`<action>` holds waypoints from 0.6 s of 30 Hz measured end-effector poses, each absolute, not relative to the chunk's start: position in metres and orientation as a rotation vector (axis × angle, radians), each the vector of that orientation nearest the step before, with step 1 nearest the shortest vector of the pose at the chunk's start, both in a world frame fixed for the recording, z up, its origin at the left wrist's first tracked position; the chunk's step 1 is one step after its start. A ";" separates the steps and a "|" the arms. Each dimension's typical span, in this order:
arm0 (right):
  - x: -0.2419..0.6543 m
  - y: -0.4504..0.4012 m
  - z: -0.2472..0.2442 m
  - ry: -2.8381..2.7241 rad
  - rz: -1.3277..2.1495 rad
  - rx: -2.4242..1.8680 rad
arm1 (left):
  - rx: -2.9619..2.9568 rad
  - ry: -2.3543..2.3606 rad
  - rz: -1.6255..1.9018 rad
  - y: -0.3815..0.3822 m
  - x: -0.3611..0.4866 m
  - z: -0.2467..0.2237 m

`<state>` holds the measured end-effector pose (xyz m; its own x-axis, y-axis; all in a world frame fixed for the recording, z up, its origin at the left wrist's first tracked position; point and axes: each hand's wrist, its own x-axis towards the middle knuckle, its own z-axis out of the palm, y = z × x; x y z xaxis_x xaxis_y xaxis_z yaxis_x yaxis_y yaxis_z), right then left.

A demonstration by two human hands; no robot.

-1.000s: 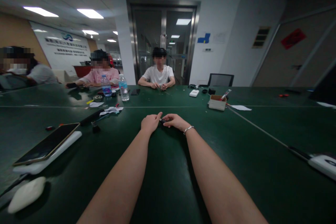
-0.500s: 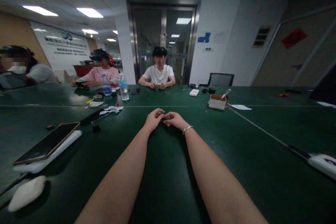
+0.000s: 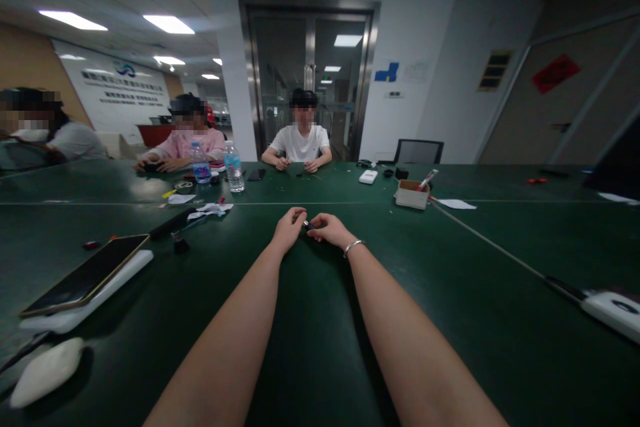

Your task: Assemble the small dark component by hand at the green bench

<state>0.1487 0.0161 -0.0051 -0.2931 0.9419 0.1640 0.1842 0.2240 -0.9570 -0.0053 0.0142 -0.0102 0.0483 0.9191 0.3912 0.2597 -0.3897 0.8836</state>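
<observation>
Both forearms reach forward over the green table [image 3: 320, 320]. My right hand [image 3: 331, 230], with a silver bangle [image 3: 353, 248] at its wrist, is closed in a pinch on a small dark object with a shiny end [image 3: 308, 225]. Its exact kind is too small to make out. My left hand [image 3: 289, 229] sits close beside it, fingers bent together, thumb and fingertips at the object's shiny end. What lies inside the left fingers is hidden.
To the left lie a phone [image 3: 90, 273] on a white block, a white mouse-shaped item [image 3: 47, 373] and crumpled paper [image 3: 210, 211]. Two bottles [image 3: 233, 167] stand farther off. A small box [image 3: 412, 195] is at right. Across the table a person [image 3: 300, 143] sits, with others at left.
My hands have parted slightly, and a shiny end of the small dark object now shows between them. The person opposite has moved their hands a little apart.
</observation>
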 end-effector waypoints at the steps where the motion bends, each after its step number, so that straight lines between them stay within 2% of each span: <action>1: 0.149 0.016 -0.005 -1.666 1.147 -1.067 | 1.678 1.153 1.373 0.014 -0.006 -0.009; 6: 0.149 0.017 -0.006 -1.673 1.156 -1.054 | 1.608 1.021 1.293 0.013 -0.009 -0.004; 11: 0.148 0.016 -0.005 -1.701 1.099 -1.105 | 1.673 1.166 1.299 0.019 -0.011 -0.009; 15: 0.146 0.018 -0.005 -1.825 0.866 -1.163 | 1.744 1.412 1.302 0.020 -0.013 -0.011; 18: 0.147 0.020 -0.006 -1.889 0.682 -1.184 | 1.764 1.415 1.297 0.018 -0.012 -0.010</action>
